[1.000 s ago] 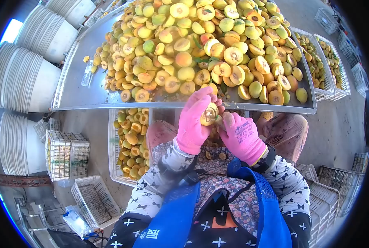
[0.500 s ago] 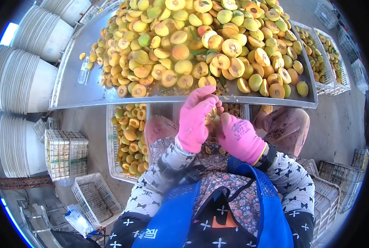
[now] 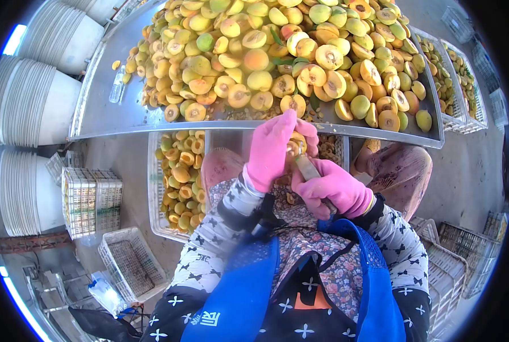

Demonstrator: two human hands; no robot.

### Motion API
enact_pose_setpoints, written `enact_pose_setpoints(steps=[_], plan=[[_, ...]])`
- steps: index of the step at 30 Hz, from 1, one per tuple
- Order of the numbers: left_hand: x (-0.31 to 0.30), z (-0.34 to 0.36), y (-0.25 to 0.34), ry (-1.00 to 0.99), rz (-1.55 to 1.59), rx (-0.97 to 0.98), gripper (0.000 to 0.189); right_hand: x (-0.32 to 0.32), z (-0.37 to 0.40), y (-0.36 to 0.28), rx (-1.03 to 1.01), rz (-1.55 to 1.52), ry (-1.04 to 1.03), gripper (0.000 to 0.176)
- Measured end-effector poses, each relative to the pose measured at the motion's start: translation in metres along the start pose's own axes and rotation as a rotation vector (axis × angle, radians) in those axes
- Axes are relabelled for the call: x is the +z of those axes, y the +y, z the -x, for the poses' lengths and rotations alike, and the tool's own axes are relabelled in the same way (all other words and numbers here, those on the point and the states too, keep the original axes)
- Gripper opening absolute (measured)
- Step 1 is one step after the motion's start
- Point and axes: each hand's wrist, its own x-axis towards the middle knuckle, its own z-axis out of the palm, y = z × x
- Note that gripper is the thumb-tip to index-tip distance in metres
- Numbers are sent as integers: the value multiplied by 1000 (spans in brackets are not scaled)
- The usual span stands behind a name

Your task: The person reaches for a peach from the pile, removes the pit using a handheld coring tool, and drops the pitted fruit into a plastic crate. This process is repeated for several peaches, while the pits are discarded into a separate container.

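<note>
In the head view my left hand (image 3: 270,153), in a pink glove, holds a halved yellow peach (image 3: 295,140) with its cut face toward my right hand. The glove's fingers hide part of the fruit. My right hand (image 3: 338,190), also gloved in pink, is closed around a small pitting tool (image 3: 307,169) with a flat grey shank. The tool's tip meets the cut face near the stone. Just beyond both hands, a large heap of halved peaches (image 3: 260,57) covers much of the metal table (image 3: 103,108).
Below the table's front edge stands a crate of peach halves (image 3: 180,182) on the left. More filled crates (image 3: 462,114) are at the right. A plastic bottle (image 3: 117,85) lies on the table. Stacked white tubs (image 3: 29,108) and an open crate (image 3: 132,262) are at the left.
My right hand has turned and moved slightly down, and the grey shank of the pitting tool now shows. The peach half in my left hand is more visible. The view has shifted slightly.
</note>
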Motion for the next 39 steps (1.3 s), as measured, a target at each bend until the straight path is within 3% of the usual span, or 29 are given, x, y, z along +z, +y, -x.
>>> enact_pose_setpoints(steps=[1,3,5,7,8,9,11,13,15,17,18,20,22,25,29,33,36,39], plan=[[-2,-1,1,-52,29,-35,42,-5,1,1,23,-43,-44,14],[-5,-1,0,-96,-89,95,44,-10,2,1,35,79,-32,14],[-8,-4,-1,-68,-123,13,45,-5,1,-1,73,231,-18,15],[-11,-2,-6,40,-49,-277,46,11,6,1,151,417,-8,15],[-12,0,-18,53,-58,-219,43,11,6,5,187,465,25,16],[-21,2,-39,120,-280,-5,37,4,4,11,212,523,48,17],[-50,10,-37,257,-930,434,30,-29,5,32,42,1109,257,21],[-87,33,-7,341,-1034,233,26,-51,19,41,-200,1535,341,25],[-148,57,24,307,-1323,373,26,-64,24,48,-145,1480,385,30],[-176,64,63,599,-1440,257,29,-62,23,50,-135,1428,430,34],[-201,58,64,620,-1456,468,34,-52,18,48,-160,1414,445,34],[-244,25,60,696,-1464,492,42,-45,8,46,-126,1398,442,32],[-254,-18,62,787,-1433,106,47,-47,-1,48,3,1391,411,29],[-241,-48,57,725,-1705,-238,47,-49,-1,51,-114,1469,427,31],[-243,-48,41,733,-1685,-128,45,-55,1,58,-129,1397,463,29],[-249,-46,30,654,-1493,192,38,-47,-9,49,-279,1261,475,27],[-237,-39,31,724,-970,318,48,-32,-11,39,-345,1181,518,26],[-142,-12,56,547,-201,439,49,-18,-14,32,-545,1156,569,26]])
